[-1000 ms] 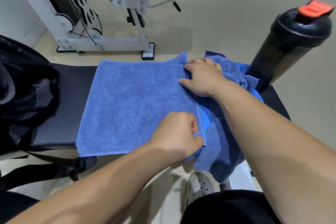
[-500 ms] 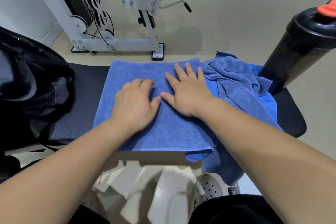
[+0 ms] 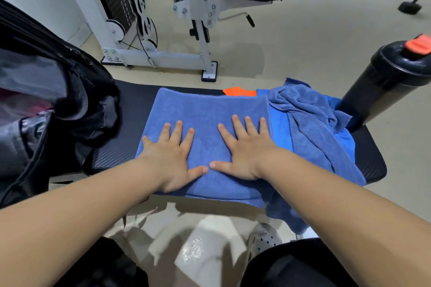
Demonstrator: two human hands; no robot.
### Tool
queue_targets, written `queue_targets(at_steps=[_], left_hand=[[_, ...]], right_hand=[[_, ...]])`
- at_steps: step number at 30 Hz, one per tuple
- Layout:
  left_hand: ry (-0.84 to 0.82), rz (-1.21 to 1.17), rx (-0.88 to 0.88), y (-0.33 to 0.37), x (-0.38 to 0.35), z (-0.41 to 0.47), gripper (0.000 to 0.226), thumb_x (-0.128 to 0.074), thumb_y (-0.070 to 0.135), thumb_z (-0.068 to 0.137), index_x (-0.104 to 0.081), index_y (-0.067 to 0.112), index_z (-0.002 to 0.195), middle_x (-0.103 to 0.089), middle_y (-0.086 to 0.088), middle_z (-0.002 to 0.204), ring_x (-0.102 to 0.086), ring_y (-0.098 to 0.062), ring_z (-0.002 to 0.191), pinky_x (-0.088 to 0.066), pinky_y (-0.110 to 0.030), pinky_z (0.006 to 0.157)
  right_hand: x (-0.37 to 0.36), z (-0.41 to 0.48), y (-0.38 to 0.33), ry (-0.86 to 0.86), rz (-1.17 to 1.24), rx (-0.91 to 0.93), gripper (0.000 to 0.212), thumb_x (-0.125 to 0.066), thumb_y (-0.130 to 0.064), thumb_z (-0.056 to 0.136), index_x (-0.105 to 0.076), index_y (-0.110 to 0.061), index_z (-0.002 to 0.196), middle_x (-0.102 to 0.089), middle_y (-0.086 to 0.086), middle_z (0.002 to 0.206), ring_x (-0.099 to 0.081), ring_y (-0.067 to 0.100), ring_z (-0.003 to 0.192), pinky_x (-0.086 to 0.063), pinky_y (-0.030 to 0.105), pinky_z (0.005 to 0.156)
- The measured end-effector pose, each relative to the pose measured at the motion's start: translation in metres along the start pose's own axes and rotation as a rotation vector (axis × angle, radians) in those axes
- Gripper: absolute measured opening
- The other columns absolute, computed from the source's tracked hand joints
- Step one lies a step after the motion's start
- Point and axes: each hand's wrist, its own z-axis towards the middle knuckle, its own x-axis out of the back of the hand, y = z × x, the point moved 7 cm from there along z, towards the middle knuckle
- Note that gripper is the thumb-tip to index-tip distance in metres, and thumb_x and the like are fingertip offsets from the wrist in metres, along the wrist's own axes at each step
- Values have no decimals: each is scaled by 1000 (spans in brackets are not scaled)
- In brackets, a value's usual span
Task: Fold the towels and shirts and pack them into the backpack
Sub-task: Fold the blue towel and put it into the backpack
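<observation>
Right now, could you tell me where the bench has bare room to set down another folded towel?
Bare pad shows between the backpack and the folded towel, and at the bench's right end near the shaker bottle. Crowded on the right: a crumpled towel heaped over a blue shirt.

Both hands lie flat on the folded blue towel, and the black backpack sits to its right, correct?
Not quite. The head view shows the black backpack to the left of the folded blue towel, not the right. The left hand and right hand do lie flat on the towel.
</observation>
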Motion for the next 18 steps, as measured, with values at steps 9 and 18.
queue_targets(at_steps=[9,18], left_hand=[[411,49,-89,-19,19,-9,84,-14,80,82,-47,29,141,-48,-7,137,-43,-32,124,-37,-51,103],[295,-200,-56,-43,6,18,96,-6,89,75,-20,41,157,-20,0,166,-18,-26,151,-15,-57,119]], right_hand=[[40,-24,-1,171,14,-87,81,-21,-83,87,-22,-38,155,-27,10,159,-26,36,145,-22,59,116],[25,3,40,160,149,-135,70,-28,-76,92,-26,-45,154,-23,-3,164,-21,28,148,-19,54,117]])
